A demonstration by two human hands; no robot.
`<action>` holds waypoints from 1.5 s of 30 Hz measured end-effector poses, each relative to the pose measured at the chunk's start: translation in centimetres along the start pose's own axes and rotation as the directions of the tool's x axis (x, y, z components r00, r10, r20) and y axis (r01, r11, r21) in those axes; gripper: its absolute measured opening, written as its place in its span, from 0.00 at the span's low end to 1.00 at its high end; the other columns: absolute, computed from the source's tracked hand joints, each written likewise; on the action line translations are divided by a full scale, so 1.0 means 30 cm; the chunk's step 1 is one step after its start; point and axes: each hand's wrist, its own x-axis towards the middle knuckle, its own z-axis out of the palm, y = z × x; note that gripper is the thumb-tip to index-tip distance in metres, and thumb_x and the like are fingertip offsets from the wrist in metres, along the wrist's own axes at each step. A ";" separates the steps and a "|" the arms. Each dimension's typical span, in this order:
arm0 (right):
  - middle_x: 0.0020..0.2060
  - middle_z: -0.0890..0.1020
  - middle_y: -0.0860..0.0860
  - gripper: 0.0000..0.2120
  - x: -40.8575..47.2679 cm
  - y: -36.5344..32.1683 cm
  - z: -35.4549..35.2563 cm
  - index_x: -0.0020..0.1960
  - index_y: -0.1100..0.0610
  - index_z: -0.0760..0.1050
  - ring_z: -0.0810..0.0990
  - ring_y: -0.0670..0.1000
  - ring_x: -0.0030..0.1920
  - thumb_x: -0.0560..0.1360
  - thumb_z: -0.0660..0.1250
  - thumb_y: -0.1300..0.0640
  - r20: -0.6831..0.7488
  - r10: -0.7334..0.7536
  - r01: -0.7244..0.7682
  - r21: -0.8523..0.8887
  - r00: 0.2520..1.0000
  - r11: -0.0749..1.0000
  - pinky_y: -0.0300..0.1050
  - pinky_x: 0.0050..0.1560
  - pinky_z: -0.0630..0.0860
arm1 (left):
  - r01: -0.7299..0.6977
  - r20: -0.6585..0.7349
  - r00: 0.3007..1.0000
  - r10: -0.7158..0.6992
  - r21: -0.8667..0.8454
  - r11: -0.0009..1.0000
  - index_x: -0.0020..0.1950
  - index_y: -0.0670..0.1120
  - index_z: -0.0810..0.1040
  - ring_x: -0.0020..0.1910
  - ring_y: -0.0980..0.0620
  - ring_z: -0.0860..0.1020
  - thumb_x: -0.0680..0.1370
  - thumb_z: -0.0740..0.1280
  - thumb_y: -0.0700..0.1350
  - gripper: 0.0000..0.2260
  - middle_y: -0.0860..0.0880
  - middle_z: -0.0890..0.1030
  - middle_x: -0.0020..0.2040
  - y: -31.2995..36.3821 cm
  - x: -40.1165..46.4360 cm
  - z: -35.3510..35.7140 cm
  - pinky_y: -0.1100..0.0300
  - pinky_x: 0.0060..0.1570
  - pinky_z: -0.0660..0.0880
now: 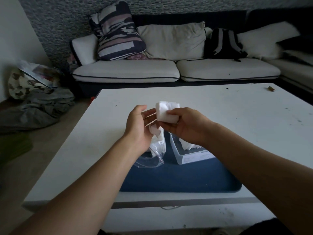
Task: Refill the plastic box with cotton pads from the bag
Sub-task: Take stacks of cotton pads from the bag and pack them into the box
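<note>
Both bare forearms reached forward from the lower corners and converged at mid-frame, the hands close together but apart. The left hand (138, 126) was turned palm inward, thumb up, its fingers curled around the top of the bag (156, 146). The right hand (183, 125), back toward the camera, pinched a stack of pads (166, 112) between thumb and curled fingers, slightly higher than the left.

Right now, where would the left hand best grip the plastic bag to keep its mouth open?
Grip the bag by its upper rim with the left hand, coming from the left. It hangs limp with the mouth up, and the right hand holds the pads.
</note>
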 end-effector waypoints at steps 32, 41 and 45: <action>0.55 0.84 0.56 0.09 -0.039 -0.094 -0.117 0.52 0.60 0.84 0.83 0.55 0.55 0.73 0.72 0.65 0.329 -0.159 0.359 -0.746 0.931 0.560 0.45 0.59 0.79 | -0.398 0.217 0.917 0.335 0.563 0.724 0.51 0.41 0.87 0.47 0.46 0.85 0.81 0.69 0.40 0.07 0.40 0.87 0.47 -0.025 0.016 -0.066 0.61 0.43 0.82; 0.50 0.84 0.64 0.10 -0.047 -0.080 -0.122 0.52 0.66 0.83 0.82 0.58 0.46 0.74 0.74 0.60 0.332 -0.170 0.372 -0.855 0.928 0.362 0.58 0.54 0.79 | -0.452 0.378 0.889 0.258 0.632 0.630 0.49 0.41 0.87 0.41 0.50 0.84 0.81 0.67 0.39 0.09 0.42 0.87 0.41 -0.028 -0.003 -0.059 0.60 0.43 0.81; 0.51 0.84 0.61 0.10 -0.048 -0.090 -0.132 0.54 0.66 0.83 0.83 0.60 0.52 0.75 0.73 0.62 0.342 -0.166 0.380 -0.820 0.925 0.429 0.51 0.57 0.81 | -0.379 0.365 0.914 0.177 0.613 0.693 0.50 0.39 0.86 0.47 0.42 0.85 0.82 0.66 0.38 0.09 0.36 0.86 0.47 -0.018 -0.007 -0.063 0.49 0.51 0.84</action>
